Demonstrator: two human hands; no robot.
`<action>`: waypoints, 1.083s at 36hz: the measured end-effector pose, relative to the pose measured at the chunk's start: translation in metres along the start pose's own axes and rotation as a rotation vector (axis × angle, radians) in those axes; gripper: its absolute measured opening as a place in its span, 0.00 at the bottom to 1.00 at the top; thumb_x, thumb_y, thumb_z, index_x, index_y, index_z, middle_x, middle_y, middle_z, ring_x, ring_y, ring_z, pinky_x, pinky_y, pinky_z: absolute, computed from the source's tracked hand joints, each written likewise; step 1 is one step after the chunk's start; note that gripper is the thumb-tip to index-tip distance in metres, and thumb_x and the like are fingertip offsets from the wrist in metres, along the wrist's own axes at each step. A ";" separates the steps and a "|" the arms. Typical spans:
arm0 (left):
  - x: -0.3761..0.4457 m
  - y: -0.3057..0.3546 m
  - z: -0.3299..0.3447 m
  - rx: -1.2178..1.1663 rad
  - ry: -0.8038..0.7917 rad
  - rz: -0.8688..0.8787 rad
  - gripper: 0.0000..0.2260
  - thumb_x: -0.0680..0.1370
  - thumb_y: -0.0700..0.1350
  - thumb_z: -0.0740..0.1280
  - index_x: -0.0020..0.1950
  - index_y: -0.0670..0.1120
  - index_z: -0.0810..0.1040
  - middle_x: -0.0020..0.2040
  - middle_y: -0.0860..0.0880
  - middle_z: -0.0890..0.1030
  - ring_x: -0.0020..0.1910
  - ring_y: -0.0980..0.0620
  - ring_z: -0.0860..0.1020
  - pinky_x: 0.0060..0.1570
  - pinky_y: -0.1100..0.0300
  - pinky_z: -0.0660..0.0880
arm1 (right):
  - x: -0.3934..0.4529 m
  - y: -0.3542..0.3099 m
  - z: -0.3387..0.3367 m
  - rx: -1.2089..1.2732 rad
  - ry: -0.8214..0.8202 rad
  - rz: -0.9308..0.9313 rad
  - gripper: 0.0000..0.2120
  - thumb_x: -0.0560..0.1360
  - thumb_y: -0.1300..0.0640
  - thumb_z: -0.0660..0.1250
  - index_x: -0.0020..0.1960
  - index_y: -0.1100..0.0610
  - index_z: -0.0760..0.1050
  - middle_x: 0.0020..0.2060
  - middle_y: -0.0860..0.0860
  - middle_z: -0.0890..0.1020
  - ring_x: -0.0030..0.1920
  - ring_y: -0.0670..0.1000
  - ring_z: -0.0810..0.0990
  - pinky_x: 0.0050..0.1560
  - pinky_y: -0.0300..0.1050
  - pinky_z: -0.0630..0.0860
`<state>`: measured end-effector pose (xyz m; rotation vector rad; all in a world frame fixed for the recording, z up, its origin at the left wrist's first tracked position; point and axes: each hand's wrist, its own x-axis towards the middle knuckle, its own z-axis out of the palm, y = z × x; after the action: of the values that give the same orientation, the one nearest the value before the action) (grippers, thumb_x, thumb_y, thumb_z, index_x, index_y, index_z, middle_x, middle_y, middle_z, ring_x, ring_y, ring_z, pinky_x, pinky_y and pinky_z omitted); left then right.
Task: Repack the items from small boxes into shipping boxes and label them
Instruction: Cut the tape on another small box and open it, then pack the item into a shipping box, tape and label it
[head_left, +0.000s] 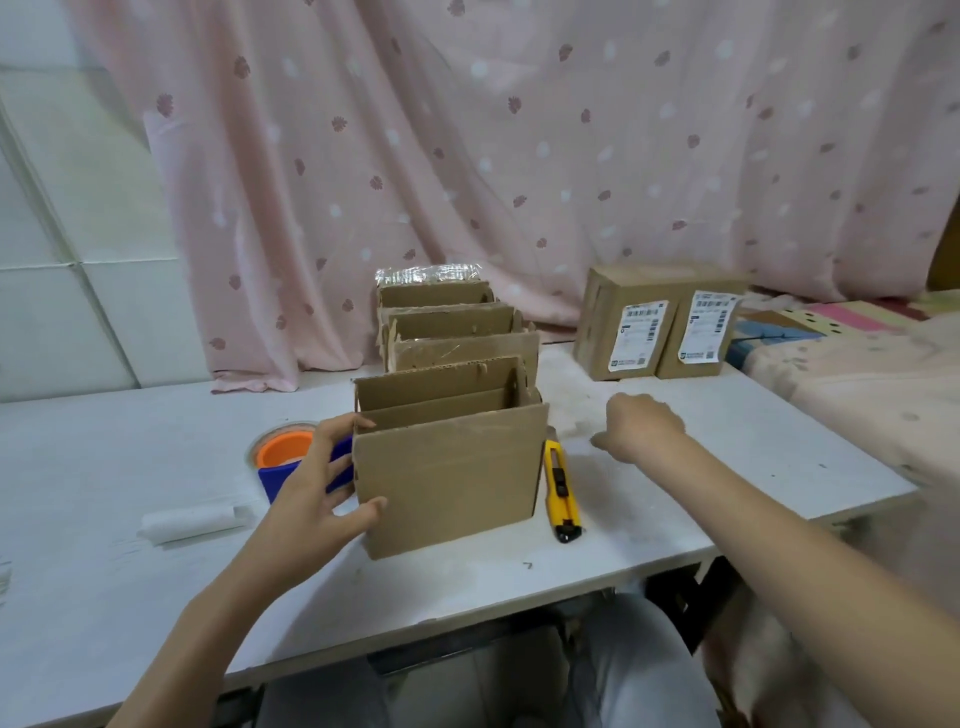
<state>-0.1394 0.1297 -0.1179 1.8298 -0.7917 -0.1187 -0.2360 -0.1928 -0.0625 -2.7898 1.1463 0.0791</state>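
The nearest open cardboard box stands upright on the table. The left hand rests against its left wall, fingers spread. The right hand, loosely curled and empty, hovers right of the box, beyond the yellow utility knife lying beside it.

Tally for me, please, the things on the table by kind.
Open cardboard boxes: 4
Labelled sealed boxes: 2
Yellow utility knife: 1
Tape dispenser: 1
White paper roll: 1
Total: 9
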 end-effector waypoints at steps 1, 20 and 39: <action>0.000 0.000 0.001 -0.001 0.003 0.002 0.34 0.73 0.36 0.75 0.62 0.67 0.63 0.61 0.65 0.72 0.61 0.53 0.77 0.51 0.65 0.79 | 0.000 0.001 0.005 -0.011 -0.036 0.005 0.15 0.80 0.49 0.67 0.41 0.57 0.68 0.46 0.54 0.74 0.49 0.57 0.76 0.44 0.45 0.70; -0.006 0.022 -0.001 0.054 0.084 0.085 0.36 0.67 0.49 0.76 0.67 0.69 0.62 0.65 0.59 0.71 0.64 0.57 0.76 0.57 0.67 0.78 | -0.004 0.003 0.012 -0.037 0.044 -0.003 0.09 0.75 0.69 0.63 0.48 0.58 0.68 0.47 0.54 0.72 0.56 0.58 0.76 0.46 0.45 0.69; 0.026 0.128 -0.004 0.140 0.351 0.302 0.14 0.78 0.52 0.66 0.64 0.58 0.77 0.61 0.58 0.77 0.64 0.58 0.75 0.67 0.60 0.70 | -0.078 -0.010 -0.131 1.314 0.300 -0.461 0.14 0.75 0.59 0.62 0.46 0.73 0.73 0.41 0.49 0.65 0.37 0.50 0.65 0.41 0.44 0.70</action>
<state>-0.1758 0.0939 0.0021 1.7713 -0.8281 0.4504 -0.2844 -0.1494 0.0761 -1.7578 0.2742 -0.8238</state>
